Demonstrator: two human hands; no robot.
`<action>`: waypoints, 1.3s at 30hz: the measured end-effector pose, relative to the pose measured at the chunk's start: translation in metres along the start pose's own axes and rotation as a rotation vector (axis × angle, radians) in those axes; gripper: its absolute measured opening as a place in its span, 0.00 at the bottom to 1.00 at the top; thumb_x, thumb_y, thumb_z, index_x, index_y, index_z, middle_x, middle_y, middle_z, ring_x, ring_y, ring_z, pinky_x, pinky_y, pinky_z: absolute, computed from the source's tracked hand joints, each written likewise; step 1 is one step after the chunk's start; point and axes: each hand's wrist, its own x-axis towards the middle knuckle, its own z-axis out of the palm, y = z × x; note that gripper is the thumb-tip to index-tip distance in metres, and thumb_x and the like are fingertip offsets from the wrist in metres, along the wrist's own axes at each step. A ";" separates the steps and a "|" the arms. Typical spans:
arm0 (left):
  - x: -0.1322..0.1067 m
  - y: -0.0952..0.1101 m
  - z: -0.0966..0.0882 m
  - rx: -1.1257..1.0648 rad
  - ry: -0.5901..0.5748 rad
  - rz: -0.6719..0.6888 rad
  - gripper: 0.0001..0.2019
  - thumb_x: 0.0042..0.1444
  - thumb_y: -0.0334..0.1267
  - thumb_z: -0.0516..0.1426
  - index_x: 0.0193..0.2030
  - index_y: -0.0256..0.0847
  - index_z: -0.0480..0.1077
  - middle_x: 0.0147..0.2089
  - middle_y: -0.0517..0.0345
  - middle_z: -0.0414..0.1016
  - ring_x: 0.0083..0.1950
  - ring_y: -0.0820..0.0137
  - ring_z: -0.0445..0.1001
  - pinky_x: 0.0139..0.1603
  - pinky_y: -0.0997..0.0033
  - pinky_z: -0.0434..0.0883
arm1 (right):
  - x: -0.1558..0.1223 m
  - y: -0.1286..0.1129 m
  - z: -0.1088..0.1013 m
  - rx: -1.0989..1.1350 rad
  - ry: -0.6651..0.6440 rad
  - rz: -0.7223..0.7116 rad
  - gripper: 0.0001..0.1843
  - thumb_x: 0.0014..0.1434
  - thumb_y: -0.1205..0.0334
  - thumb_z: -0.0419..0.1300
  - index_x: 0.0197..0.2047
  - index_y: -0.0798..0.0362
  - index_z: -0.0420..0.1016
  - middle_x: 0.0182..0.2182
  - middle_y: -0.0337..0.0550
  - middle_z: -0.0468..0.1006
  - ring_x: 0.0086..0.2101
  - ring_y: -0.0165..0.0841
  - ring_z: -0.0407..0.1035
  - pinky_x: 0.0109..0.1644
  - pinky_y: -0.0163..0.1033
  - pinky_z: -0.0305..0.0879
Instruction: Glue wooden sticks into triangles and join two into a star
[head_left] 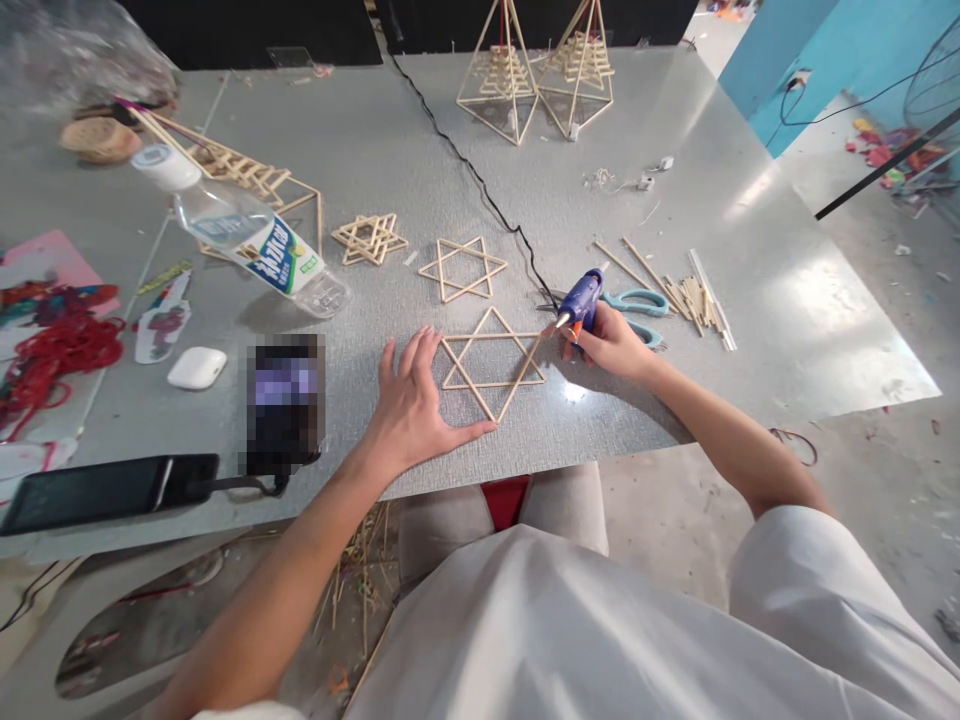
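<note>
A six-pointed star of thin wooden sticks (508,384) lies flat near the table's front edge. My left hand (411,405) holds it at the left, its spread fingertips at the upper left corner and the thumb at the bottom point. In my right hand (611,342) is a blue glue gun (583,300), its nozzle pointing down and left by the star's right side. Blue-handled scissors (637,302) lie partly hidden behind the gun. Just beyond sits a smaller stick star (463,269), with a stacked star (369,239) to its left.
Loose sticks (694,303) lie at the right. Two stick pyramids (498,100) stand at the back, and a black cord (465,155) crosses the table. At the left are a plastic bottle (247,235), a white case (196,368), a black power bank (112,490) and red yarn (82,350).
</note>
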 end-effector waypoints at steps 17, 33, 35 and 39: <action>0.000 0.000 0.000 -0.006 0.000 -0.008 0.73 0.49 0.75 0.69 0.84 0.37 0.29 0.80 0.20 0.57 0.83 0.31 0.53 0.81 0.20 0.40 | 0.001 0.007 0.000 0.022 -0.015 -0.059 0.23 0.67 0.35 0.66 0.47 0.47 0.74 0.30 0.42 0.81 0.28 0.36 0.75 0.23 0.38 0.66; 0.000 -0.001 0.000 0.032 -0.019 0.009 0.73 0.52 0.74 0.67 0.83 0.36 0.26 0.81 0.19 0.55 0.84 0.31 0.52 0.80 0.20 0.41 | 0.001 0.003 0.000 0.002 -0.010 -0.046 0.21 0.68 0.38 0.66 0.48 0.47 0.76 0.30 0.44 0.82 0.27 0.35 0.73 0.23 0.38 0.67; 0.000 -0.001 0.000 0.038 -0.027 0.004 0.73 0.53 0.74 0.67 0.83 0.37 0.25 0.81 0.20 0.54 0.84 0.32 0.52 0.81 0.21 0.41 | 0.001 0.003 0.000 0.010 -0.002 -0.046 0.21 0.67 0.38 0.67 0.47 0.47 0.76 0.29 0.44 0.82 0.29 0.36 0.75 0.22 0.37 0.67; 0.000 0.000 0.000 0.052 -0.017 0.003 0.72 0.54 0.75 0.66 0.83 0.37 0.24 0.81 0.20 0.55 0.84 0.32 0.53 0.81 0.21 0.42 | 0.002 0.003 0.001 0.007 0.003 -0.043 0.21 0.68 0.38 0.67 0.46 0.48 0.76 0.29 0.44 0.82 0.28 0.36 0.74 0.22 0.37 0.67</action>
